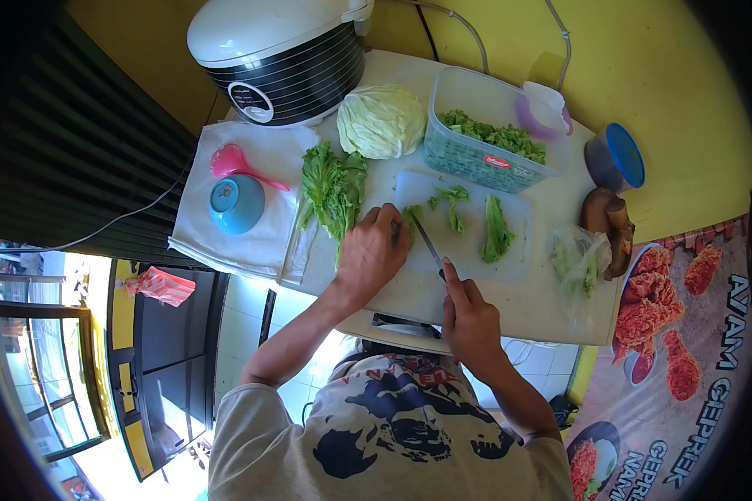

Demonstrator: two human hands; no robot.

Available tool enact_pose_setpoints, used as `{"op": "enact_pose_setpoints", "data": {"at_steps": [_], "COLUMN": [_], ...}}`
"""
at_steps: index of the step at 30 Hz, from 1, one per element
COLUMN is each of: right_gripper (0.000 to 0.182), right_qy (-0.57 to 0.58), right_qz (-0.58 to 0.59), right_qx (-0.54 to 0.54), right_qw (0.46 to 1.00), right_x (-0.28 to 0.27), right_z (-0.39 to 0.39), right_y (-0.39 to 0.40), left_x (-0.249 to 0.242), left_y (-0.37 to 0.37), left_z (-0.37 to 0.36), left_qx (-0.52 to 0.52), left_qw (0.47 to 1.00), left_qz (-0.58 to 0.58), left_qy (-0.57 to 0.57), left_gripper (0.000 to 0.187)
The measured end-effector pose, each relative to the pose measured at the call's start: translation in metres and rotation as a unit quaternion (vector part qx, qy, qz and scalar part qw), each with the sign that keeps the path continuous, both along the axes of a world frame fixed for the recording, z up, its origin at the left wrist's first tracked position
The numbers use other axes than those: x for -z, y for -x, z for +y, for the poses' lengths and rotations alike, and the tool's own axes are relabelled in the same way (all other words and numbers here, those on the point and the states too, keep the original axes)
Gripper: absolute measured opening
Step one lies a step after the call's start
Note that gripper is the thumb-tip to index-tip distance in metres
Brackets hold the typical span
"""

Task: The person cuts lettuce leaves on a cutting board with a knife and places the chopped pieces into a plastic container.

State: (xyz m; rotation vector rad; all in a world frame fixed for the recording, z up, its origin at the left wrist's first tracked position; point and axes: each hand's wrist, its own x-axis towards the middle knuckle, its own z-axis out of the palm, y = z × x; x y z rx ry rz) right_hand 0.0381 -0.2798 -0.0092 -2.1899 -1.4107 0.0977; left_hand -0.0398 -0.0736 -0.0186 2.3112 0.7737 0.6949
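Note:
My right hand grips a knife, its index finger stretched along the top. The blade points up and left over the white cutting board. At the board's left edge, my left hand is closed with curled fingers on lettuce, a bit of which shows beside the blade. Cut lettuce pieces and a longer lettuce leaf lie on the board. A bunch of lettuce leaves rests just beyond my left wrist. My fingertips are partly hidden.
Behind the board stands a clear plastic tub of chopped lettuce, beside a cabbage. A rice cooker fills the back left. Nearby are a blue bowl, a pink ladle, a blue-lidded container and a plastic bag.

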Motion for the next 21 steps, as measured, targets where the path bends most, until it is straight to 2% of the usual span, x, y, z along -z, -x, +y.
{"op": "enact_pose_setpoints", "data": {"at_steps": [11, 21], "right_gripper": [0.067, 0.067], "right_qy": [0.032, 0.075], "right_qz": [-0.038, -0.069], "right_qx": [-0.014, -0.033], "right_qw": [0.999, 0.994], "right_x": [-0.001, -0.011], "right_z": [0.006, 0.019], "right_y": [-0.008, -0.015], "left_x": [-0.008, 0.004], "left_y": [0.002, 0.003], "left_z": [0.001, 0.005], "left_qx": [0.010, 0.021], "left_qw": [1.000, 1.000], "left_qz": [0.001, -0.018], "left_qy": [0.002, -0.012], "left_gripper": [0.012, 0.010]}}
